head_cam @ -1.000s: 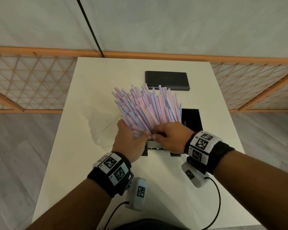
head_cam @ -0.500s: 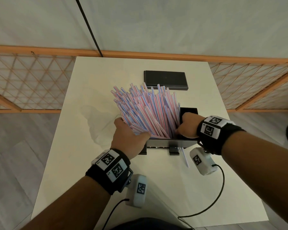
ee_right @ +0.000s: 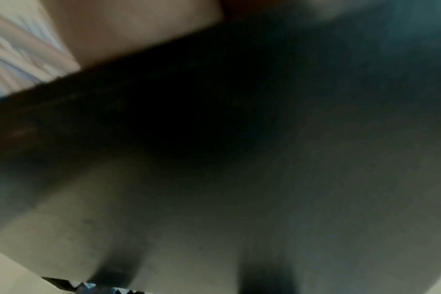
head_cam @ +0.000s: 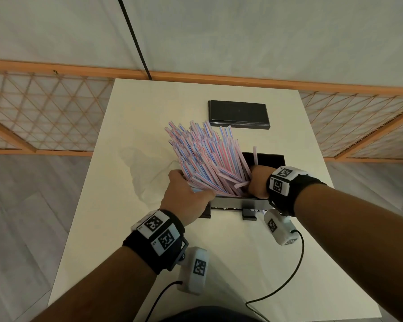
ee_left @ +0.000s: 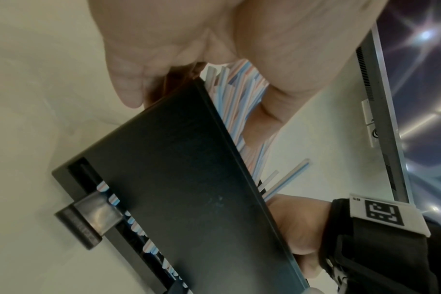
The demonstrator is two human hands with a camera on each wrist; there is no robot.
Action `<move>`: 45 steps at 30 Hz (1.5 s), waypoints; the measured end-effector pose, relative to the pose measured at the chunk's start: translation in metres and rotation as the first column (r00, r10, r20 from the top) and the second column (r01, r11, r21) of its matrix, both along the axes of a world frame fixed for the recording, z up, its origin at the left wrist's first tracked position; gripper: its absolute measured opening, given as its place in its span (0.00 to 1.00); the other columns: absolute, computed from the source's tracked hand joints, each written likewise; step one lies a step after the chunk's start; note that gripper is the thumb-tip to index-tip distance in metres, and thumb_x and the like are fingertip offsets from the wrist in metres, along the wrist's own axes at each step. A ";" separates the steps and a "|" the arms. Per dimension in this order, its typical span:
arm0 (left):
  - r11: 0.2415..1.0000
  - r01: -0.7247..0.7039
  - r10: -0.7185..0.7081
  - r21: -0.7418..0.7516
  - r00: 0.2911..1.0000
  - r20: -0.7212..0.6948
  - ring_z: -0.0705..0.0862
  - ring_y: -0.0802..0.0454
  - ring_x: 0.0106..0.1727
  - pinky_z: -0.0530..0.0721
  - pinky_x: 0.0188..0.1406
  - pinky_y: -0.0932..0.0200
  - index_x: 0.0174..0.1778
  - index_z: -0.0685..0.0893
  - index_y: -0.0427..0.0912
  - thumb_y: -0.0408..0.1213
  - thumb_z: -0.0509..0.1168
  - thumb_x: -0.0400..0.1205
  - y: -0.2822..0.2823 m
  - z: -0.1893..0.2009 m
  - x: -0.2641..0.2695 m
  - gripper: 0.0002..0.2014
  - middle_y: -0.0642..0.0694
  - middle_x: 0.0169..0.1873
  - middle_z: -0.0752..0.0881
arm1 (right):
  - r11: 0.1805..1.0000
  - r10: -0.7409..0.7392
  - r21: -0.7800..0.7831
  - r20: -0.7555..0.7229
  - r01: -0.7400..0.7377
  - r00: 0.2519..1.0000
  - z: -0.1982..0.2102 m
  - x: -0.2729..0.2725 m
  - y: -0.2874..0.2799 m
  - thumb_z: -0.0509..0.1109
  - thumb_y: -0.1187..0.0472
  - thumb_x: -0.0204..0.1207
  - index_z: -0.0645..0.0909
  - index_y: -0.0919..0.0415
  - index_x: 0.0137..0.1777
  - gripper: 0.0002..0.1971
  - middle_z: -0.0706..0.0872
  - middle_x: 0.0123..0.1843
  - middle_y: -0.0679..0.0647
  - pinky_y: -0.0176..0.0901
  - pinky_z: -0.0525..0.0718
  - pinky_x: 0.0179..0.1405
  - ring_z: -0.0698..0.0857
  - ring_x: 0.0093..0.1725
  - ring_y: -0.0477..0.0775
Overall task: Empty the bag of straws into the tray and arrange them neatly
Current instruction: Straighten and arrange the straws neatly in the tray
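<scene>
A thick bundle of pink-and-blue striped straws (head_cam: 207,159) stands tilted back and to the left, its lower ends inside the black tray (head_cam: 271,160). My left hand (head_cam: 186,197) grips the bundle's lower left side at the tray's near left corner. My right hand (head_cam: 257,182) is curled against the bundle's lower right, inside the tray, fingertips hidden among the straws. In the left wrist view the tray's dark front wall (ee_left: 189,189) fills the middle, with straws (ee_left: 239,103) rising behind it and the right hand (ee_left: 297,224) beyond. The right wrist view is dark and blurred, with a few straws (ee_right: 18,59) at upper left.
The empty clear bag (head_cam: 149,168) lies flat on the white table (head_cam: 230,263), left of the tray. A black lid (head_cam: 239,114) lies at the table's far side. Wrist-camera cables trail over the near table edge. An orange lattice rail runs behind the table.
My right hand has left the front of the bundle, moved to its right side and gone down into the tray. The left hand keeps its grip, and the straws lean further left.
</scene>
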State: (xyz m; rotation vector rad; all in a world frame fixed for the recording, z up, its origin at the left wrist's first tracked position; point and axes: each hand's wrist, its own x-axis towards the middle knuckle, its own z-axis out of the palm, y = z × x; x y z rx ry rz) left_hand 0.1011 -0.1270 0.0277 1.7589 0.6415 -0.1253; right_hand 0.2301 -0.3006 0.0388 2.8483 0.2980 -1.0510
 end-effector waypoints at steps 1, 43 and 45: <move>1.000 0.001 -0.001 -0.012 1.000 0.008 0.86 0.56 0.45 0.82 0.37 0.61 0.61 0.71 0.43 0.41 0.80 0.67 0.000 0.000 0.000 0.31 0.49 0.49 0.85 | 1.000 0.007 -0.002 -0.006 -0.007 1.000 0.000 0.000 0.001 0.73 0.53 0.72 0.84 0.59 0.56 0.15 0.89 0.48 0.57 0.52 0.89 0.53 0.89 0.46 0.60; 0.998 0.003 0.000 -0.062 0.999 0.053 0.90 0.50 0.49 0.91 0.50 0.41 0.60 0.77 0.43 0.52 0.78 0.52 0.005 -0.021 0.003 0.40 0.46 0.50 0.89 | 0.922 0.071 0.334 0.350 -0.195 0.934 0.056 -0.026 -0.001 0.73 0.41 0.74 0.86 0.56 0.48 0.17 0.81 0.37 0.49 0.40 0.70 0.40 0.77 0.39 0.54; 0.997 -0.016 0.021 -0.081 0.999 0.050 0.89 0.50 0.50 0.90 0.52 0.43 0.61 0.75 0.44 0.54 0.76 0.51 0.003 -0.016 0.002 0.42 0.46 0.51 0.88 | 0.920 0.070 0.343 0.337 -0.192 0.939 0.053 -0.024 -0.005 0.73 0.40 0.74 0.86 0.54 0.48 0.17 0.81 0.36 0.48 0.40 0.69 0.39 0.77 0.38 0.53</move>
